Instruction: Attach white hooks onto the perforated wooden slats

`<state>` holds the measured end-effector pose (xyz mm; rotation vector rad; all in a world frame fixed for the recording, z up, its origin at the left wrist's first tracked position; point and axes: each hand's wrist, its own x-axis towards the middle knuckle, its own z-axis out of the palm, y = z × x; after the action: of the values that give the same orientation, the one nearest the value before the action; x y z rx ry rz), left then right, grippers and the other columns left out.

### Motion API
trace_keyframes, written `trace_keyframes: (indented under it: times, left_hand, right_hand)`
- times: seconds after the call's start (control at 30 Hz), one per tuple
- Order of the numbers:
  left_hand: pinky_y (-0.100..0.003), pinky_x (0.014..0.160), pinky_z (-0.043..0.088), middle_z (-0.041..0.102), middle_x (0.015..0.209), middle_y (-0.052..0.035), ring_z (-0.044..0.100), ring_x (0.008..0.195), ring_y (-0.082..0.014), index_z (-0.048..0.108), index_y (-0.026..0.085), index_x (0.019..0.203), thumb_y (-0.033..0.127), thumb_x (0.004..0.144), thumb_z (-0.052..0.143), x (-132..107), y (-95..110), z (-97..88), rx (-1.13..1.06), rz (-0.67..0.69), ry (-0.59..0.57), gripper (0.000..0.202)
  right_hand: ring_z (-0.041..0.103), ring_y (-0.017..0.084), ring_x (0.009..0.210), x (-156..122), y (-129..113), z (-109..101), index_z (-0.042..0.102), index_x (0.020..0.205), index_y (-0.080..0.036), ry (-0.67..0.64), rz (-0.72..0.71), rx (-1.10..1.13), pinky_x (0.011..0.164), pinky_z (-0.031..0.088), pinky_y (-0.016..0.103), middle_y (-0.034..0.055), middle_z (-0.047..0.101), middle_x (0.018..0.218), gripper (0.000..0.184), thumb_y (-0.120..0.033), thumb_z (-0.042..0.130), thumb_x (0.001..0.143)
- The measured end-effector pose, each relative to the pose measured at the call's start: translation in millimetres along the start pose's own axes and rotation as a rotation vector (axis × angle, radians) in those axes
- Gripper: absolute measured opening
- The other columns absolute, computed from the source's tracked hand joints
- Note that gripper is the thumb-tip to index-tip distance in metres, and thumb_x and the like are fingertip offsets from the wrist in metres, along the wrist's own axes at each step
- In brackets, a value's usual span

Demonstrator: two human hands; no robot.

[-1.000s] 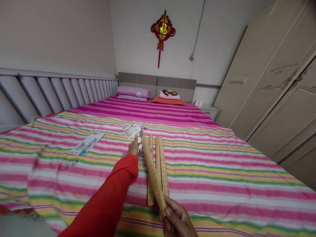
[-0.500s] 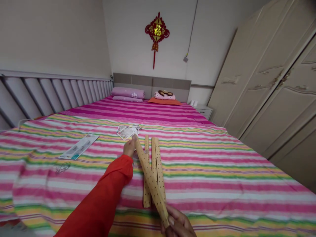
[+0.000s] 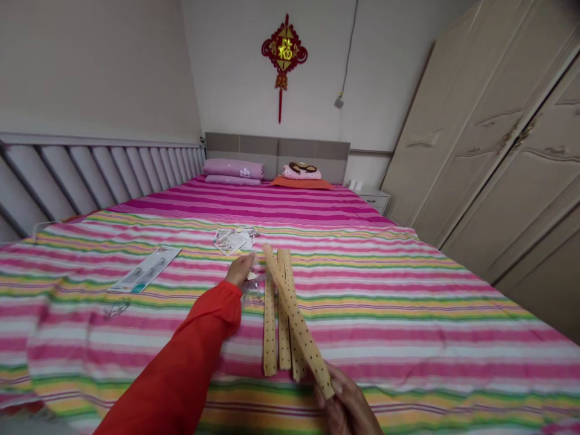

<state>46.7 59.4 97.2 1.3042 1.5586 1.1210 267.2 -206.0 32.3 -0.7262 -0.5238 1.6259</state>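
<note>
Head view: the right hand [image 3: 348, 400] grips a dotted yellow strip [image 3: 298, 320].

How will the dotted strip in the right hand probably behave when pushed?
The dotted strip is probably stiff: held near one end by the right hand, it looks almost straight. Slim, it seems light. Its flat face suggests little rolling.
</note>
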Motion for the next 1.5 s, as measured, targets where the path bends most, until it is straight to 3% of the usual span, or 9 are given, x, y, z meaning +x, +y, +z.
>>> trace_keyframes:
  times: [0.23,0.37,0.53,0.63,0.8,1.07,1.2,1.33,1.5]
  left_hand:
    - [-0.039,0.094,0.044,0.052,0.133,-0.0199,0.054,0.118,-0.0313,0.054,0.012,0.123,0.036,0.072,0.063,-6.9,4.7,0.5,0.345,0.116,-0.049,0.057]
    - [-0.042,0.102,0.039,0.058,0.128,-0.0180,0.051,0.122,-0.0296,0.058,0.010,0.118,0.033,0.076,0.057,-26.2,1.7,6.2,0.419,0.328,0.028,0.047]
    - [-0.037,0.082,0.053,0.066,0.111,-0.0090,0.064,0.091,-0.0203,0.061,0.018,0.114,0.036,0.083,0.047,-82.0,-23.4,20.2,0.254,0.584,-0.031,0.038]
    - [-0.039,0.093,0.048,0.066,0.110,-0.0079,0.060,0.105,-0.0216,0.065,0.020,0.107,0.034,0.083,0.050,-116.1,-50.4,26.4,0.276,0.652,-0.023,0.031]
    - [-0.044,0.094,0.047,0.064,0.110,-0.0097,0.058,0.107,-0.0246,0.066,0.019,0.103,0.033,0.081,0.053,-140.7,-86.2,27.4,0.322,0.600,0.081,0.029]
    - [-0.048,0.096,0.044,0.054,0.121,-0.0133,0.052,0.113,-0.0292,0.060,0.019,0.119,0.046,0.072,0.064,-162.4,-98.7,42.1,0.440,0.593,0.162,0.054]
    - [-0.052,0.100,0.035,0.045,0.141,-0.0120,0.037,0.130,-0.0350,0.053,0.025,0.129,0.049,0.068,0.067,-179.3,-95.6,52.0,0.656,0.649,0.026,0.067]
    - [-0.056,0.103,0.027,0.046,0.142,-0.0097,0.035,0.133,-0.0348,0.052,0.030,0.130,0.049,0.067,0.069,-187.8,-87.7,57.4,0.812,0.640,-0.130,0.067]
    - [-0.059,0.104,0.021,0.043,0.144,-0.0092,0.032,0.135,-0.0343,0.053,0.033,0.129,0.049,0.071,0.066,-187.4,-83.3,54.0,0.875,0.610,-0.201,0.062]
  right_hand:
    - [0.042,0.008,0.049,18.7,-24.7,-8.2,0.069,0.096,-0.016,0.111,-0.138,0.052,0.043,0.038,0.017,0.0024,0.062,0.066,0.031,-0.028,0.076,0.068]
    - [0.045,0.007,0.052,39.8,-18.0,-19.0,0.068,0.084,-0.017,0.107,-0.149,0.135,0.048,0.042,0.016,0.0022,0.063,0.068,0.019,-0.021,0.075,0.067]
    - [0.048,0.007,0.052,55.5,5.0,-29.2,0.066,0.084,-0.014,0.069,-0.089,0.203,0.048,0.042,0.015,0.0038,0.064,0.068,0.017,-0.020,0.073,0.069]
    - [0.046,0.006,0.049,56.8,14.7,-33.3,0.065,0.089,-0.013,0.063,-0.113,0.161,0.045,0.040,0.016,0.0042,0.065,0.070,0.020,-0.024,0.070,0.073]
    - [0.046,0.007,0.042,53.8,21.6,-35.8,0.061,0.104,-0.014,0.077,-0.145,-0.002,0.041,0.038,0.018,0.0053,0.068,0.069,0.034,-0.034,0.067,0.078]
    - [0.043,0.006,0.034,55.9,28.3,-33.8,0.055,0.116,-0.013,0.083,-0.171,-0.103,0.034,0.029,0.016,0.0018,0.066,0.059,0.050,-0.043,0.066,0.078]
    - [0.044,0.006,0.034,57.1,29.5,-31.3,0.054,0.121,-0.014,0.101,-0.178,-0.094,0.034,0.031,0.016,0.0008,0.065,0.058,0.055,-0.044,0.068,0.076]
    - [0.044,0.006,0.035,58.2,31.9,-29.2,0.054,0.122,-0.015,0.120,-0.195,-0.081,0.034,0.032,0.015,-0.0008,0.064,0.056,0.059,-0.046,0.068,0.075]
    - [0.042,0.006,0.033,61.2,39.1,-27.2,0.052,0.126,-0.015,0.128,-0.216,-0.049,0.032,0.030,0.016,-0.0028,0.061,0.053,0.062,-0.048,0.067,0.076]
